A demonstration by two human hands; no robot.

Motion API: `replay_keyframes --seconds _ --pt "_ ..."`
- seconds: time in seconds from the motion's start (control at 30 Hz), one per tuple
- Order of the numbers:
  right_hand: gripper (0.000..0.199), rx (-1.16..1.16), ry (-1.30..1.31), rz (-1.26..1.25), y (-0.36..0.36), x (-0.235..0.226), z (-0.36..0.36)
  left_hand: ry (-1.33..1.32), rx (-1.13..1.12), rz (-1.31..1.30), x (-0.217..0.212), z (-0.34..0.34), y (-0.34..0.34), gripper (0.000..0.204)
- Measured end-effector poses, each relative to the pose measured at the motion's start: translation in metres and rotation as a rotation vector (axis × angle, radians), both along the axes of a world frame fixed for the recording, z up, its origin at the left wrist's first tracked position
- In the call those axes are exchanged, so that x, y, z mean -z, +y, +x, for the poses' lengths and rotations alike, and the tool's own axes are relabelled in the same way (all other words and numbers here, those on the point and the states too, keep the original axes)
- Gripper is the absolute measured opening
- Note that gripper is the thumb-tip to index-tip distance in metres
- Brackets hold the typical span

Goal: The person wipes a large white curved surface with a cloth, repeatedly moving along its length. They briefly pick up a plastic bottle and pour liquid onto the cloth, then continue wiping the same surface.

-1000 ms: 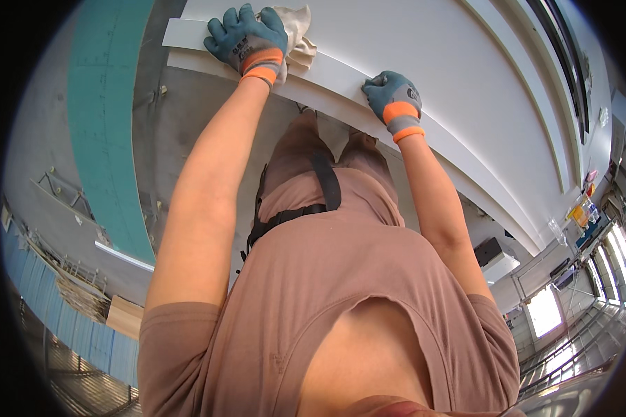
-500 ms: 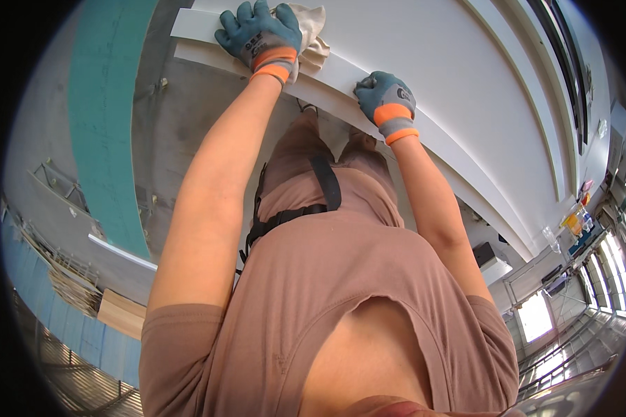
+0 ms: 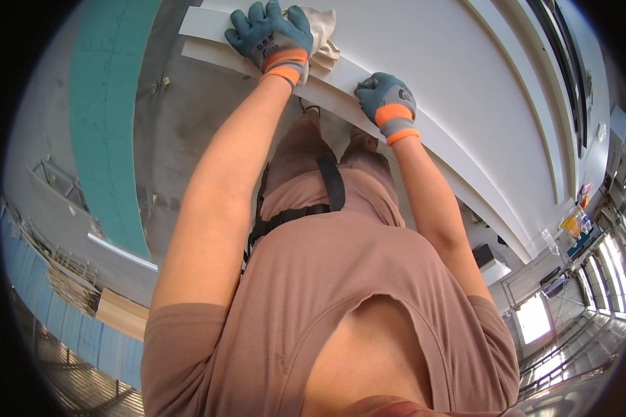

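My left hand (image 3: 271, 38), in a teal and grey work glove with an orange cuff, presses on the left end of a long white panel (image 3: 424, 104). Its fingers are spread over the near edge, and a crumpled cream cloth (image 3: 322, 35) is bunched under the palm and out past its right side. Farther right along the same edge rests my right hand (image 3: 386, 101), gloved alike. That hand is curled into a fist against the panel; whatever its fingers close on is hidden.
More white strips (image 3: 528, 90) and dark bars (image 3: 563, 62) lie along the far right. A long teal board (image 3: 111, 104) is at the left, above the grey floor (image 3: 195, 90). Small coloured items (image 3: 576, 221) and a clear bottle (image 3: 551, 240) sit at the right end.
My left hand, the cloth and the panel's left end have shifted slightly right in the picture together. My right hand is almost where it was.
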State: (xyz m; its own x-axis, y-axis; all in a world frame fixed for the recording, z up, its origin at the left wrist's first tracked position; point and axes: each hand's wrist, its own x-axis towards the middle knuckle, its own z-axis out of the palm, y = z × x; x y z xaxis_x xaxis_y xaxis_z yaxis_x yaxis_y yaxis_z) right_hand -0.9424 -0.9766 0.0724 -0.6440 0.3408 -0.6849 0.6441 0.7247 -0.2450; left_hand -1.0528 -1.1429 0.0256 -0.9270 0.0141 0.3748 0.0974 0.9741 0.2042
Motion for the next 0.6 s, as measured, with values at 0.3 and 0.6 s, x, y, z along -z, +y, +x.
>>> replay_keyframes --seconds 0.3,0.6 --pt "0.023 -0.042 0.077 -0.004 -0.016 0.005 -0.006 -0.036 0.004 0.013 -0.001 0.000 -0.001 0.032" --pt "0.025 -0.037 0.059 0.015 -0.026 0.004 -0.015 -0.059 -0.002 0.008 0.000 0.000 -0.001 0.033"
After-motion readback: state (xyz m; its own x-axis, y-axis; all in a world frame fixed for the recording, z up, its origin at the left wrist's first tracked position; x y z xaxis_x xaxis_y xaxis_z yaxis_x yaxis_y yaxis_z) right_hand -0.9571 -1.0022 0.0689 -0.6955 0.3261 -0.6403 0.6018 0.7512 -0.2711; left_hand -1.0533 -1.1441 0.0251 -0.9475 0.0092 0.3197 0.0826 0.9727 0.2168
